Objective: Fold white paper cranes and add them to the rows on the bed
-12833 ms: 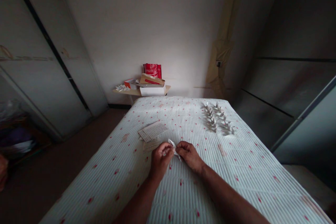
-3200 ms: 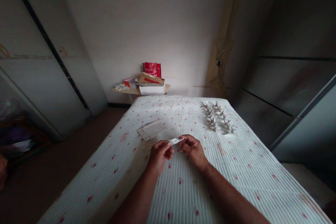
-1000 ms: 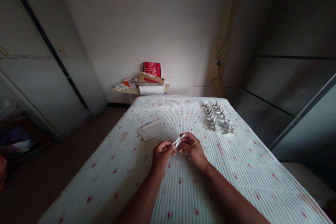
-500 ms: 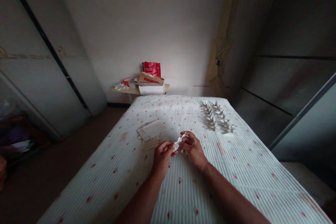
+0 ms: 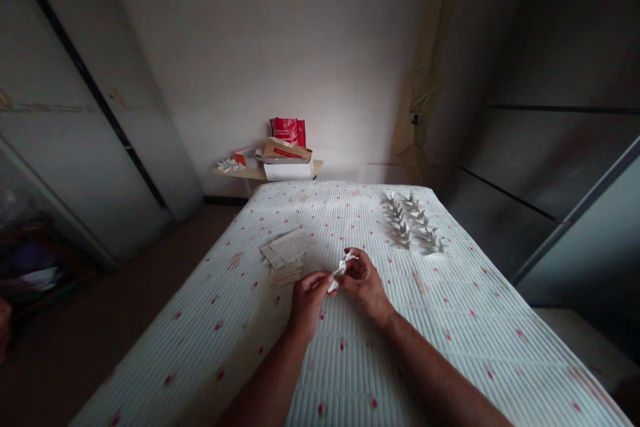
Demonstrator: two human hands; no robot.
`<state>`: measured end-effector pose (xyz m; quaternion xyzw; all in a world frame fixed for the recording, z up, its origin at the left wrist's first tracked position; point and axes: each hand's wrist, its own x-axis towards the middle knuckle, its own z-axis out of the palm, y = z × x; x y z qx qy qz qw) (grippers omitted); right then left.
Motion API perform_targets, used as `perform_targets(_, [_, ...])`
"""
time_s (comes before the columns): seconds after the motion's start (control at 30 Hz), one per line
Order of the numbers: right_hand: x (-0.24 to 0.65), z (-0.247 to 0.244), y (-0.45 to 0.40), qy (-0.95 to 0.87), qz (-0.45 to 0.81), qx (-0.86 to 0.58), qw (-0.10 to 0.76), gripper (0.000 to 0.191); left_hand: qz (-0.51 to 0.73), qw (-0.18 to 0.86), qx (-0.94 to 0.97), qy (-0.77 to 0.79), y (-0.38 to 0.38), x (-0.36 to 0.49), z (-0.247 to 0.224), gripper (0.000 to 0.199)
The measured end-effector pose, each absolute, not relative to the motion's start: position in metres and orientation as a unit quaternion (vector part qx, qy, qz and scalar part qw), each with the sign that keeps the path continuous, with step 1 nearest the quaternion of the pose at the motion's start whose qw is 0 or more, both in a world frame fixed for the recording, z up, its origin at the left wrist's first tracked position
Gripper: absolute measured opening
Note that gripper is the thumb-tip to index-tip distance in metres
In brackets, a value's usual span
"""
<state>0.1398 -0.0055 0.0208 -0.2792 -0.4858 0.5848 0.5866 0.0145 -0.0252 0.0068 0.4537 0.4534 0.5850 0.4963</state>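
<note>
A small folded white paper [image 5: 341, 269] is pinched between my two hands, above the middle of the bed. My left hand [image 5: 309, 295] closes its thumb and fingertips on the paper's lower left end. On the other side my right hand [image 5: 367, 285] grips it, thumb low and forefinger near the upper tip. Just beyond my left hand lies a stack of printed paper sheets [image 5: 287, 248], loosely fanned. To the right, several folded paper cranes [image 5: 400, 227] stand in two rows on the cover.
A white ribbed bed cover [image 5: 345, 373] with red spots spreads under my arms. Past its far edge, a small shelf [image 5: 255, 173] holds a white box [image 5: 287, 171], a red bag [image 5: 287, 131] and white bits. Cabinets [image 5: 545, 167] flank the right side.
My right thumb and fingers have shifted slightly on the folded paper, and more of its middle now shows. Both hands stay in nearly the same place.
</note>
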Motion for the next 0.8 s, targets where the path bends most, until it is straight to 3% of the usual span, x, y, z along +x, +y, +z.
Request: perform_targets(0.8, [0.1433,0.0222,-0.0027,-0.47,0.602,-0.292,0.576,0.048,0.598,0.536,0.429,0.413,-0.0208,0.0152,0.0061,0.023])
